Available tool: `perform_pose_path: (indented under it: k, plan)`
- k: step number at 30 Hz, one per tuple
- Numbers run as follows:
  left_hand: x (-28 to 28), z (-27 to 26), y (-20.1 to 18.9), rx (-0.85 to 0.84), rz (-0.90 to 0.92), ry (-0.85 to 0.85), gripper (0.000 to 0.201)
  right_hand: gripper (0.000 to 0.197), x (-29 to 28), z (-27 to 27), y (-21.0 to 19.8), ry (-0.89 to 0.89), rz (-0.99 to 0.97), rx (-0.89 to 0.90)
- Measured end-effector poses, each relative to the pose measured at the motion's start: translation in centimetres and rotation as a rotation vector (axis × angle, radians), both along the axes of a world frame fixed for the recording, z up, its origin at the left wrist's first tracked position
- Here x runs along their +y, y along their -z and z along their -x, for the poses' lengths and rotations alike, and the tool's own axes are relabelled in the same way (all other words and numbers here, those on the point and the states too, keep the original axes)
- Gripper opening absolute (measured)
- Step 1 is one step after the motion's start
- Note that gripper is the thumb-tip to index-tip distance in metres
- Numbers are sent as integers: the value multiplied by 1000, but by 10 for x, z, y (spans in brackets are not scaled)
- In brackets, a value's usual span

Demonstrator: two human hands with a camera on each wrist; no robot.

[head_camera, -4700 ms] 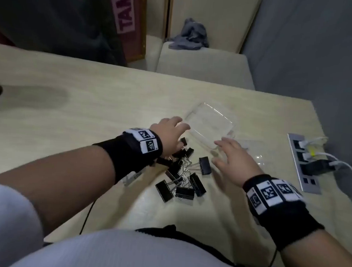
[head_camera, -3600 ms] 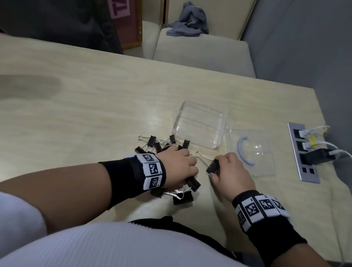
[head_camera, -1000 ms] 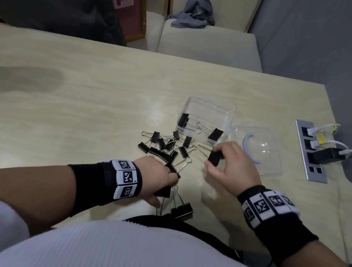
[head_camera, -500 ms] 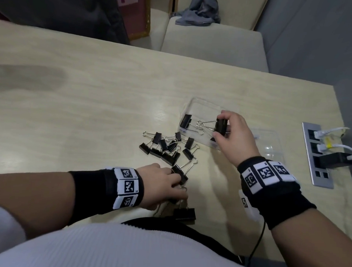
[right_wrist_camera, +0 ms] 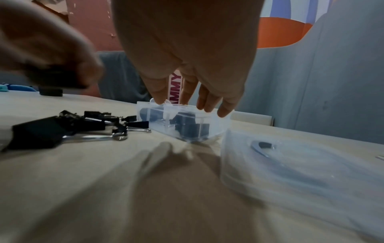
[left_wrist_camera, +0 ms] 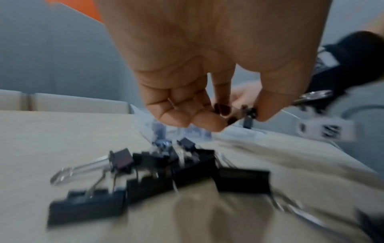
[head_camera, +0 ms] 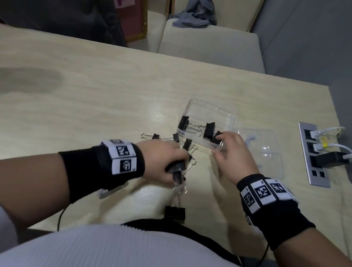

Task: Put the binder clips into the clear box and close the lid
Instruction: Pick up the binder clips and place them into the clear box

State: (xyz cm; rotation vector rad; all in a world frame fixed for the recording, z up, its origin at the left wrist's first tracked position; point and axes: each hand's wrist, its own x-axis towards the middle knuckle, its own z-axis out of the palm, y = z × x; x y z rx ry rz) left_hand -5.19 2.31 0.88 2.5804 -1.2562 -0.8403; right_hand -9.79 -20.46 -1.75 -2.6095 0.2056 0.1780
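The clear box (head_camera: 210,111) sits open on the table with three black binder clips (head_camera: 209,130) inside. Its lid (head_camera: 266,152) lies flat to the right. My right hand (head_camera: 219,144) hovers at the box's near corner, fingers straight and holding nothing; the right wrist view shows those fingertips (right_wrist_camera: 223,111) just over the box (right_wrist_camera: 217,122) rim. My left hand (head_camera: 176,164) pinches one black clip (head_camera: 178,171) above the loose clips (head_camera: 187,144). In the left wrist view the held clip (left_wrist_camera: 247,120) sits between thumb and fingers, over the pile (left_wrist_camera: 193,169).
One more clip (head_camera: 175,212) lies by the table's near edge. A power strip (head_camera: 312,154) with plugged cables is set into the table at the right. A beige seat (head_camera: 210,45) with a grey cloth (head_camera: 194,14) stands beyond the far edge.
My right hand let its clip go into the box and drew back to the near corner. My left hand picked a clip off the table and moved up toward the pile.
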Motion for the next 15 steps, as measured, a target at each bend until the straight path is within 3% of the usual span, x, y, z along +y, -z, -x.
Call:
perform_pose_path:
  k: [5, 8, 11, 15]
  plan:
    - [-30, -48, -9, -120, 182, -362, 53, 44, 7, 16, 8, -11, 6, 28]
    - [-47, -70, -3, -159, 197, -472, 55, 43, 8, 21, 11, -23, 2, 45]
    - [-59, -81, 6, -181, 43, -409, 56, 43, 7, 25, 13, -46, 34, 55]
    - [-63, -81, 15, -204, -61, -285, 38, 41, 6, 26, 14, -46, 25, 42]
